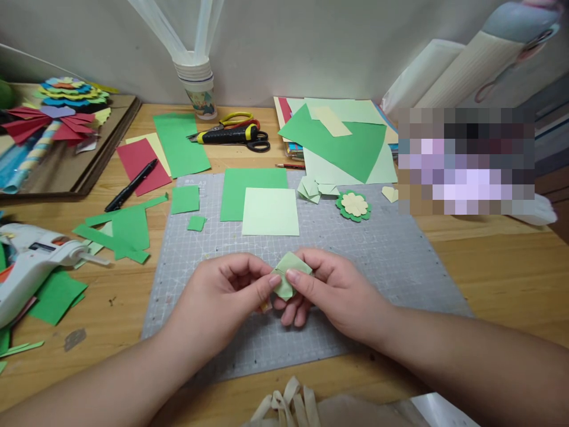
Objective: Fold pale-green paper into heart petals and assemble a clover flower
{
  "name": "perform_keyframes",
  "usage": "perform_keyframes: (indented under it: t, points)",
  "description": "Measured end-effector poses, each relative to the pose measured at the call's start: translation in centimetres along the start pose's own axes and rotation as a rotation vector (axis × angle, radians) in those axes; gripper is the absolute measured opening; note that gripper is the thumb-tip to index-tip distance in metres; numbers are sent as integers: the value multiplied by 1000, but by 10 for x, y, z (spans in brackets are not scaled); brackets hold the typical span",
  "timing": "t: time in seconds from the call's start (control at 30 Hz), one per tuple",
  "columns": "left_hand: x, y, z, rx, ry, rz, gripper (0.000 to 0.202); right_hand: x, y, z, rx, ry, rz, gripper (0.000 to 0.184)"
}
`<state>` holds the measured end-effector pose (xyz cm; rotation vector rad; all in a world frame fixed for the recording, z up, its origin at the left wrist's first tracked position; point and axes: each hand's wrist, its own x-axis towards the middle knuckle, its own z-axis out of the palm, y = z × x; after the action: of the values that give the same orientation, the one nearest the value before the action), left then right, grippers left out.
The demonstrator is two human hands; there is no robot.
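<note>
Folded pale-green paper is pinched between the left hand and right hand, thumbs and fingertips closed on it, above the cutting mat toward the counter's front edge. Uneven thumb pressure could skew its creases or tear the small folds.

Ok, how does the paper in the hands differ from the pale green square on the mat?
The folded paper is small, creased and pinched between the left hand and right hand; the square is larger, flat and lies untouched on the mat. Both are pale green.
</note>
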<state>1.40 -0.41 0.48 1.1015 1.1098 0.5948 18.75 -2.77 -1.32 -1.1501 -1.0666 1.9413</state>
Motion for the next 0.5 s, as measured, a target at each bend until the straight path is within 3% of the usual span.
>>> perform_keyframes:
  t: [0.5]
  points:
    - [0, 1, 4, -62, -33, -33, 18, -2, -7, 4, -93, 73, 31, 29]
